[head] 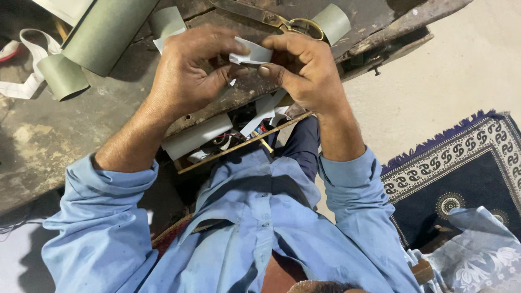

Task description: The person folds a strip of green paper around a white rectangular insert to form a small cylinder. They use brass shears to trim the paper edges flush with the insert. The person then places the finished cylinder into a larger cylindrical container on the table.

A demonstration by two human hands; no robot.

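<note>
a: what's in the hands rn?

b: both on 1 small white paper piece [251,55], held up over the worn dark workbench [65,135], far centre of the scene.

a: fingers?

b: left hand [187,76] has thumb and fingertips pressed together, pinching the left end of the paper. right hand [304,68] pinches the right end, thumb underneath, other fingers curled over the top. the 2 hands are nearly touching.

a: what's around them?

b: scissors [271,19] w/ brass-coloured handles lie on the bench just beyond the hands, far side. next to the handles, to the right, a small grey-green roll [332,23]. far left there's a big grey-green roll [106,32], a smaller one [62,76] near it, plus a loose white strip [27,65].

a: nearer the person?

b: below the bench edge, more white strips [266,111] and some wires in an open space, can't tell much more. blue shirt sleeves [103,217] on both arms. right side, on the pale floor, a dark blue patterned rug [467,168] w/ a light floral cloth [477,249] lying on its near part.
</note>
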